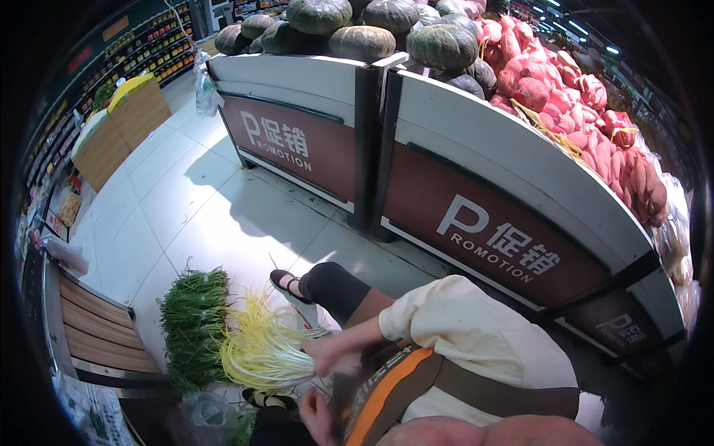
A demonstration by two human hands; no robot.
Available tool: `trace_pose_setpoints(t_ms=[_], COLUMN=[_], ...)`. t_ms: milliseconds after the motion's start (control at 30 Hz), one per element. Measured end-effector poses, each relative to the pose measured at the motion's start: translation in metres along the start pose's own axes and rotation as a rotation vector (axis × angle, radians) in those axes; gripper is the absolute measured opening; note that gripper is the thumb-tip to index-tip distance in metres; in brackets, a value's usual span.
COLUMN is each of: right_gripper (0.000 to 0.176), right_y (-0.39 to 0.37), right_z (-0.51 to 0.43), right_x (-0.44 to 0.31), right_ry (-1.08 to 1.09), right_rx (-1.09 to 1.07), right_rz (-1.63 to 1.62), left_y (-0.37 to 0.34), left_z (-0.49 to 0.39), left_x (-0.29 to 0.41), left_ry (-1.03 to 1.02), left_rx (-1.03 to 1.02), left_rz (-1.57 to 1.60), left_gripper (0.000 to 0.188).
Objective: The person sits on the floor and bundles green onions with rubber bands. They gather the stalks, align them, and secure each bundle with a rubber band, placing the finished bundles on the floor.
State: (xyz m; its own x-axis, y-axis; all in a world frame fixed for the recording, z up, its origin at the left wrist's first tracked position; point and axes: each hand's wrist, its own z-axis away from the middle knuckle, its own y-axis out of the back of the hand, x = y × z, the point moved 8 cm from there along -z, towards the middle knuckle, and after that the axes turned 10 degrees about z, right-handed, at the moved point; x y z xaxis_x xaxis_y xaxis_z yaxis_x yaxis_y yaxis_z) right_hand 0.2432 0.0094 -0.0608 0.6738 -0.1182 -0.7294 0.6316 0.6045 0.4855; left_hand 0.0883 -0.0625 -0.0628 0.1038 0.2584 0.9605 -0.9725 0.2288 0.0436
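Observation:
My right hand (pixel 323 355) grips a bundle of yellow chives (pixel 265 348) by its white stalk ends, with the long yellow leaves fanned out towards the left over the floor. Just below it, my left hand (pixel 314 411) is held near the stalk ends with its fingers bent; whether it pinches anything cannot be made out. Bunches of green chives (pixel 195 323) lie stacked on the tiles beside the yellow ones. A few white stalks (pixel 316 333) with a red strip near them lie by my right hand.
Promotion display stands (pixel 474 217) run along the upper right, bearing green pumpkins (pixel 443 45) and pink-wrapped produce (pixel 535 83). A slatted wooden shelf (pixel 100 329) is at the left. A clear plastic bag (pixel 209 415) lies at the bottom. My black shoes (pixel 290 285) flank the yellow chives.

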Motion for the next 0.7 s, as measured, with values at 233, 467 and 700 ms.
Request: trace_pose_setpoints(t_ms=[233,467,700], right_gripper=[0.043,0.059,0.067], right_y=[-0.016,-0.022,-0.01], right_z=[-0.002,0.048,0.06], right_x=[-0.019,0.006,-0.006], right_ry=[0.468,0.292,0.246], right_rx=[0.096,-0.018,-0.074], right_rz=[0.732,0.676,0.706], left_y=[-0.049,-0.046,-0.056], left_z=[-0.033,-0.084,-0.061], left_x=[0.085,-0.051,-0.063], left_ry=[-0.356,-0.023,0.138], left_rx=[-0.129,0.018,-0.188], left_rz=[0.119,0.236,0.392], left_gripper=[0.027,0.03,0.047])
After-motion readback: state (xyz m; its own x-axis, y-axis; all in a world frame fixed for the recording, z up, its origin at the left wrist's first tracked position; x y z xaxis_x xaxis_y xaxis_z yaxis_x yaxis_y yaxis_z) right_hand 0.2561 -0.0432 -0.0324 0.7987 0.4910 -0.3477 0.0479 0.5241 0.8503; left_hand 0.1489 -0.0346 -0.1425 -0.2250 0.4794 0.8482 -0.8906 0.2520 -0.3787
